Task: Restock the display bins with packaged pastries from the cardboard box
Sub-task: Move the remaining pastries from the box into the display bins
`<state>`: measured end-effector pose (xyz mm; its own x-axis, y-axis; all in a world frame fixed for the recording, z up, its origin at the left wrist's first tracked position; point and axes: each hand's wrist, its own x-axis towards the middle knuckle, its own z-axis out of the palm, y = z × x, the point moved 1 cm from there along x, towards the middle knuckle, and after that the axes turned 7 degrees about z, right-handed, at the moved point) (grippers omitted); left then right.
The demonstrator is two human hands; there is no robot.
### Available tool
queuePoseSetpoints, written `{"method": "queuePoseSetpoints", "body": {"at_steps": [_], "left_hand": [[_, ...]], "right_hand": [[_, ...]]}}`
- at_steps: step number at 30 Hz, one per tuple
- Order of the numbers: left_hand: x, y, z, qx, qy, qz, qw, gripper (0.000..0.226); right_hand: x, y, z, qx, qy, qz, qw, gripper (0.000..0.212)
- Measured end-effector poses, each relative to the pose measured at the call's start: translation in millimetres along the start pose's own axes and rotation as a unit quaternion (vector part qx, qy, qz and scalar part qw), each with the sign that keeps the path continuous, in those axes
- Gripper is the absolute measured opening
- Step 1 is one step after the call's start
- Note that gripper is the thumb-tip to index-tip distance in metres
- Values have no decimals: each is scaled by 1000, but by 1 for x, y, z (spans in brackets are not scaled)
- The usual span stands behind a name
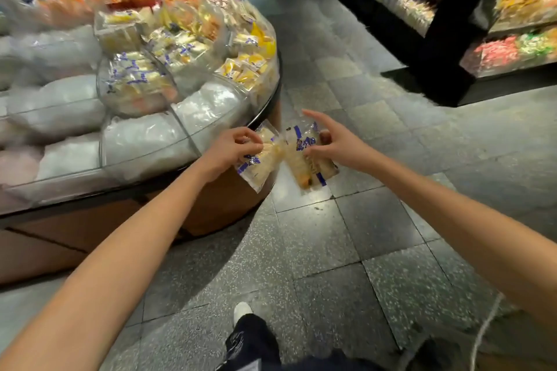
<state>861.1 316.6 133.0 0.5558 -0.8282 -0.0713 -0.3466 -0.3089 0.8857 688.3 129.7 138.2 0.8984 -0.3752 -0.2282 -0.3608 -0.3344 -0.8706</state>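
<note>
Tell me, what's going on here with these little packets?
A person is restocking a shop's round display stand. The left hand grips one pastry packet, the right hand pinches a second packet, index finger straight. Both packets hang over the floor beside the stand's edge, not yet in a bin. The bins already hold similar packets.

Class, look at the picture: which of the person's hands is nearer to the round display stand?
Left. The left hand, gripping a pastry packet, sits right at the stand rim; the right hand is farther out over the floor.
</note>
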Motion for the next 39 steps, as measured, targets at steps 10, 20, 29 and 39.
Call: {"method": "queuePoseSetpoints", "body": {"at_steps": [10, 20, 29, 39], "left_hand": [[-6, -113, -208, 24, 93, -47, 994, 9], [8, -199, -330, 43, 110, -75, 990, 9], [56, -271, -393, 20, 117, -125, 985, 16], [164, -307, -462, 3, 129, -166, 978, 38]], "right_hand": [[179, -99, 124, -153, -58, -8, 987, 78], [312, -152, 198, -200, -88, -7, 976, 74], [417, -173, 245, -237, -130, -61, 961, 59], [565, -217, 258, -277, -191, -83, 938, 50]]}}
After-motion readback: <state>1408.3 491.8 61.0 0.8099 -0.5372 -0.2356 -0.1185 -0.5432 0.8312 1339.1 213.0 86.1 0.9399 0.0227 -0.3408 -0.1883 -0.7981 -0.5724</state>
